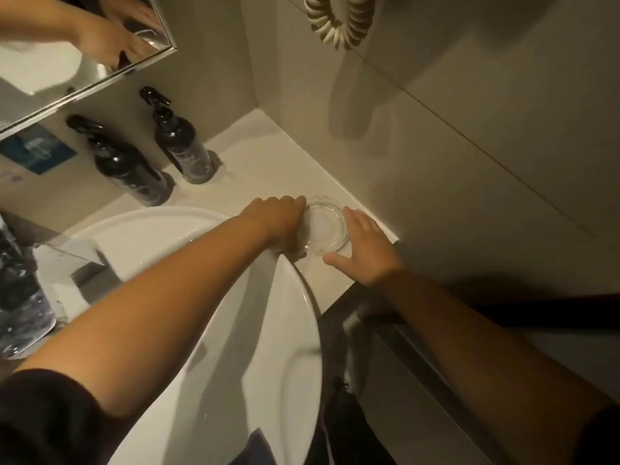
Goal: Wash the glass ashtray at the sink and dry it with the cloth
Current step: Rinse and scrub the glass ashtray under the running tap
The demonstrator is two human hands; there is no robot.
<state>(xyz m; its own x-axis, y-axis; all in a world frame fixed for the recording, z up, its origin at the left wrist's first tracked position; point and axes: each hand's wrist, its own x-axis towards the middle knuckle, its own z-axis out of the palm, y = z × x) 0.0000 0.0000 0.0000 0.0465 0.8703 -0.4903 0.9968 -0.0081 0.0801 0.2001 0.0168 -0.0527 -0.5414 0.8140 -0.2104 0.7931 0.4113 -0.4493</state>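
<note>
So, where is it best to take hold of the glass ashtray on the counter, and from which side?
Probably by the thick outer rim, from above, fingers on opposite sides. The glass ashtray lies flat and upright on the counter beside the sink, so nothing can slip underneath. The wall blocks the far side; the left hand and right hand already flank it.

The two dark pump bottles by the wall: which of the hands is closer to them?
The left hand; it rests on the ashtray's near-bottle side, while the right hand is beyond the ashtray, farther from the bottles.
</note>
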